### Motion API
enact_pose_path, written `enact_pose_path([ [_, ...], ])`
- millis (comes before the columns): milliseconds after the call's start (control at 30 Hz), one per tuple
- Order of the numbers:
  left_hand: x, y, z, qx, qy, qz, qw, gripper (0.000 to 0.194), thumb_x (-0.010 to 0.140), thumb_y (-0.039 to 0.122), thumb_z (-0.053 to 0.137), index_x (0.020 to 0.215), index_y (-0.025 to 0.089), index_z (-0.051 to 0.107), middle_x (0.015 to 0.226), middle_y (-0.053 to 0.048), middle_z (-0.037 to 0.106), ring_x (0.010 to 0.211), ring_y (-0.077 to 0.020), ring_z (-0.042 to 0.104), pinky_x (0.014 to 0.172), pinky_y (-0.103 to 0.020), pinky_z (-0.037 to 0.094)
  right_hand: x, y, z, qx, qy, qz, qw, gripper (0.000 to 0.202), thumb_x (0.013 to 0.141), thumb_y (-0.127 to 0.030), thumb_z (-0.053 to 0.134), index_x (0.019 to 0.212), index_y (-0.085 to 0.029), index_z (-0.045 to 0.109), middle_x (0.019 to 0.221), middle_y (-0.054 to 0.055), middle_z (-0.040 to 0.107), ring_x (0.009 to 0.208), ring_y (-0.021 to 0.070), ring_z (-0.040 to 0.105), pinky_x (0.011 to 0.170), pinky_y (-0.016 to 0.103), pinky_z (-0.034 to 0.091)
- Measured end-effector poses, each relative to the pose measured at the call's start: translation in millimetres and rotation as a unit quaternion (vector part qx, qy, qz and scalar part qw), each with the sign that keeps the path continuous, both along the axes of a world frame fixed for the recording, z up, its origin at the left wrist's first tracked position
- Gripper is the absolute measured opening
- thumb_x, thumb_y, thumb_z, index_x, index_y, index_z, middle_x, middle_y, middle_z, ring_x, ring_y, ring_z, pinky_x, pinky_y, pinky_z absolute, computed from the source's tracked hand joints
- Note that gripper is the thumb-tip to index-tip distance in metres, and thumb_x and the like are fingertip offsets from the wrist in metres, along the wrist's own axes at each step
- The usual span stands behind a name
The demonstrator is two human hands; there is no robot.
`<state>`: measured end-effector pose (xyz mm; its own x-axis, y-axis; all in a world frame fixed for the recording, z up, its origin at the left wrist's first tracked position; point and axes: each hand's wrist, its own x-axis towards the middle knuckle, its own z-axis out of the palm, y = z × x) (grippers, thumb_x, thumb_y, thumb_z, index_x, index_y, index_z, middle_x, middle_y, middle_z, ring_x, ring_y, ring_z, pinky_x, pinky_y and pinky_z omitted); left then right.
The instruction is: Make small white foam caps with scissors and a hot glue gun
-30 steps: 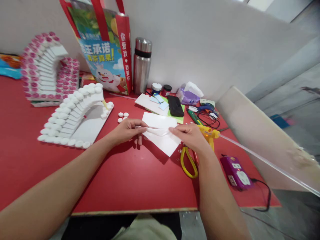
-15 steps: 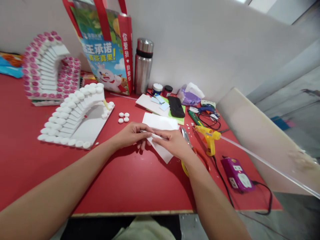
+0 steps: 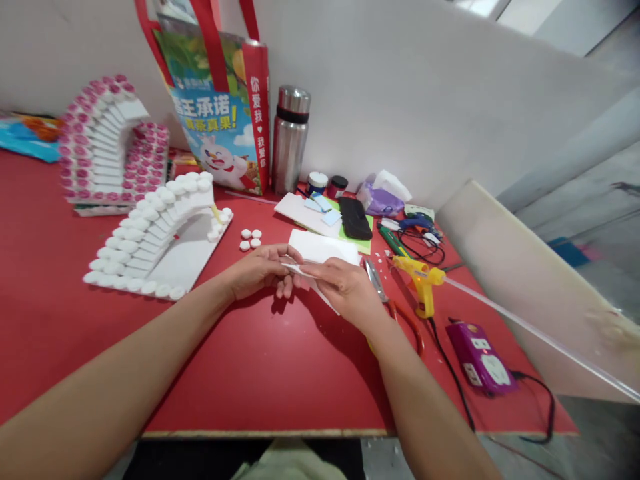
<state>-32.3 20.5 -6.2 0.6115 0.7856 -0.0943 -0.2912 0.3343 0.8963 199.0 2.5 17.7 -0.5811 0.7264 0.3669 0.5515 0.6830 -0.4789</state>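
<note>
Between my two hands is a thin white strip (image 3: pixel 295 268), pinched at its left part by my left hand (image 3: pixel 267 270) and at its right part by my right hand (image 3: pixel 343 287). My fingers cover much of the strip. Under and behind my hands lie white sheets (image 3: pixel 320 247) on the red table (image 3: pixel 280 373). Several round white pieces (image 3: pixel 250 240) sit just beyond my left hand. Scissors (image 3: pixel 374 279) with orange and yellow handles lie beside my right hand, partly hidden by the forearm.
A white stepped model (image 3: pixel 170 260) and a pink-and-white one (image 3: pixel 93 160) stand left. Behind are a bag (image 3: pixel 220 113) and a steel bottle (image 3: pixel 291 140). Right are a yellow glue gun (image 3: pixel 423 283), a purple power box (image 3: pixel 483 360) and cables.
My right hand has turned over the strip, its fingers now covering more of it. The strip looks tilted more edge-on. The whole view has shifted slightly.
</note>
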Motion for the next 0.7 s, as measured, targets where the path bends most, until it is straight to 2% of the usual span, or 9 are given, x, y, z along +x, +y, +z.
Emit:
enact_pose_path([
  [100, 0, 0, -0.4, 0.004, 0.003, -0.005, 1.000, 0.025, 0.086, 0.021, 0.067, 0.107, 0.013, 0.057, 0.080, -0.011, 0.076, 0.054, -0.0170, 0.070, 0.046, -0.021, 0.052, -1, 0, -3.7, 0.015, -0.006, 0.000, 1.000, 0.032, 0.099, -0.016, 0.055, 0.122, -0.025, 0.076, 0.085, 0.005, 0.067, 0.074, 0.0140, 0.063, 0.070, 0.026, 0.048],
  [233, 0, 0, -1.6, 0.012, 0.022, 0.016, 1.000, 0.022, 0.092, 0.029, 0.067, 0.105, 0.015, 0.057, 0.076, -0.007, 0.074, 0.049, -0.0134, 0.066, 0.043, -0.020, 0.049, 0, 3, -3.9, 0.033, -0.003, 0.007, 0.999, 0.034, 0.097, -0.014, 0.055, 0.122, -0.023, 0.076, 0.087, 0.005, 0.068, 0.071, 0.0137, 0.063, 0.067, 0.026, 0.048],
  [333, -1, 1, -3.1, 0.032, 0.038, 0.027, 0.998, 0.023, 0.091, 0.029, 0.069, 0.103, 0.015, 0.057, 0.073, -0.005, 0.073, 0.046, -0.0121, 0.063, 0.040, -0.019, 0.047, 13, 8, 6.1, 0.024, 0.026, 0.000, 0.999, 0.039, 0.089, -0.008, 0.056, 0.116, -0.025, 0.078, 0.090, 0.004, 0.072, 0.075, 0.0144, 0.066, 0.068, 0.027, 0.050],
  [400, -3, 2, -3.7, 0.048, 0.057, 0.039, 0.996, 0.023, 0.091, 0.029, 0.068, 0.103, 0.014, 0.056, 0.072, -0.005, 0.072, 0.044, -0.0122, 0.062, 0.037, -0.019, 0.045, 28, 10, 17.0, -0.006, 0.098, -0.019, 0.995, 0.039, 0.084, -0.005, 0.055, 0.105, -0.025, 0.081, 0.092, 0.003, 0.075, 0.076, 0.0145, 0.068, 0.067, 0.027, 0.052],
  [467, -3, 2, -3.1, 0.060, 0.083, 0.048, 0.994, 0.022, 0.091, 0.029, 0.067, 0.102, 0.014, 0.055, 0.070, -0.004, 0.072, 0.043, -0.0120, 0.062, 0.036, -0.018, 0.043, 43, 12, 27.9, -0.040, 0.196, -0.067, 0.977, 0.036, 0.081, -0.005, 0.054, 0.094, -0.024, 0.082, 0.086, 0.002, 0.076, 0.068, 0.0136, 0.068, 0.063, 0.027, 0.053],
  [567, -2, 0, 1.8, 0.070, 0.117, 0.033, 0.990, 0.019, 0.092, 0.028, 0.065, 0.099, 0.014, 0.055, 0.069, -0.005, 0.072, 0.043, -0.0113, 0.063, 0.038, -0.016, 0.040, 53, 13, 37.4, -0.076, 0.340, -0.144, 0.926, 0.029, 0.087, -0.011, 0.054, 0.089, -0.022, 0.080, 0.081, 0.005, 0.074, 0.068, 0.0150, 0.069, 0.068, 0.031, 0.057],
  [633, 1, -4, 7.7, 0.079, 0.126, 0.009, 0.989, 0.017, 0.092, 0.027, 0.064, 0.099, 0.014, 0.056, 0.071, -0.006, 0.073, 0.044, -0.0108, 0.064, 0.039, -0.015, 0.039, 47, 12, 37.1, -0.142, 0.395, -0.150, 0.895, 0.022, 0.090, -0.019, 0.057, 0.095, -0.020, 0.079, 0.087, 0.008, 0.075, 0.076, 0.0178, 0.072, 0.075, 0.034, 0.058],
  [700, 5, -10, 14.0, 0.084, 0.126, -0.018, 0.988, 0.017, 0.092, 0.027, 0.064, 0.099, 0.014, 0.057, 0.073, -0.007, 0.075, 0.046, -0.0110, 0.066, 0.041, -0.015, 0.040, 32, 8, 32.5, -0.261, 0.404, -0.117, 0.869, 0.022, 0.092, -0.030, 0.061, 0.106, -0.020, 0.075, 0.096, 0.010, 0.076, 0.084, 0.0203, 0.074, 0.082, 0.038, 0.060],
])
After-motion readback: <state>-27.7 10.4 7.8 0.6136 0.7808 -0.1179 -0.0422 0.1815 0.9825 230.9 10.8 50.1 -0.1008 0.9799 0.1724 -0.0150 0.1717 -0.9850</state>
